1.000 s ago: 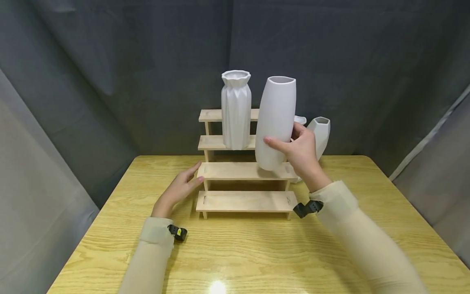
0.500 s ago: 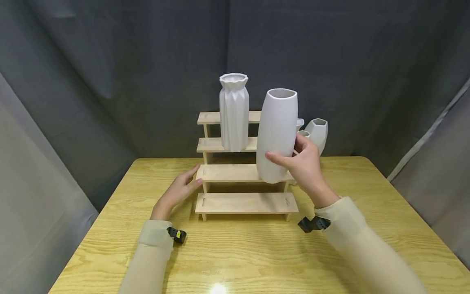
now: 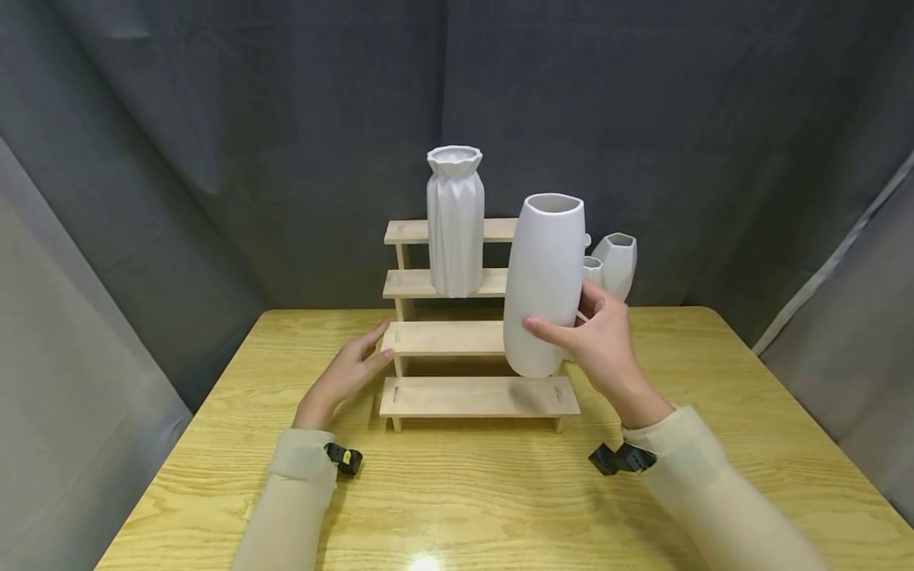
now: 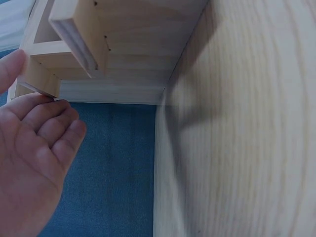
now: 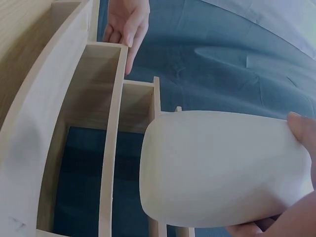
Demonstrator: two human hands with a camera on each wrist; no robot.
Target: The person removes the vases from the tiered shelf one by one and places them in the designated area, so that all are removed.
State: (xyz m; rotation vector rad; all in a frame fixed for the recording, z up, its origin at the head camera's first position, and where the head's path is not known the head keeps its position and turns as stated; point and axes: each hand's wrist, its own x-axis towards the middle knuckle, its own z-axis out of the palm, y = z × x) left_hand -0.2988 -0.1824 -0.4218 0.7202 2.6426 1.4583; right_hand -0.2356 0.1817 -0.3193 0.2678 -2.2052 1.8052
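My right hand [image 3: 607,349] holds a tall smooth white vase [image 3: 546,277] low on its side, thumb in front and fingers behind. The vase is upright in front of the upper steps of a wooden step stand [image 3: 443,337], its base overlapping the second-lowest step in the head view. In the right wrist view the vase [image 5: 217,168] is seen from its base end. At the stand's left end, my left hand [image 3: 347,371] grips the second-lowest step, thumb at the front corner and fingers behind. The left wrist view shows this hand [image 4: 34,143] around the step's end.
A pleated white vase [image 3: 455,226] stands on the stand's second step from the top. Behind the right hand are a faceted white vase [image 3: 616,262] and a smaller white vase [image 3: 592,270], partly hidden. The stand rests on a wooden table [image 3: 457,492] before a dark curtain [image 3: 321,159].
The right hand has brought the smooth vase down and slightly right, toward the person. More of the vases behind it shows. The left hand has stayed at the step's end.
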